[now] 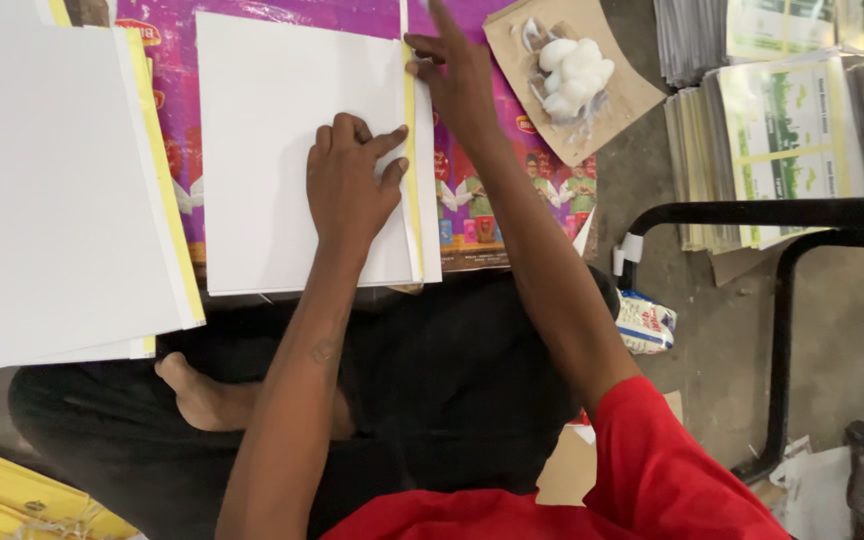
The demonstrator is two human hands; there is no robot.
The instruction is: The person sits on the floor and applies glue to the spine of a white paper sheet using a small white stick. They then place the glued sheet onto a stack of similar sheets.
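Note:
A stack of white sheets (272,150) with a yellow strip (411,160) along its right edge lies on a purple printed sack in front of me. My left hand (350,185) presses flat on the sheets, fingers curled, fingertips at the yellow strip. Higher up, my right hand (457,75) rests with fingers spread on the top of the same strip and the white flap beside it. Neither hand grips anything.
A second stack of white sheets (52,190) with a yellow edge lies at left. Brown card with white lumps (572,70) sits at upper right. Printed paper piles (782,140) and a black metal frame (782,300) stand right. Yellow paper (12,500) lies lower left.

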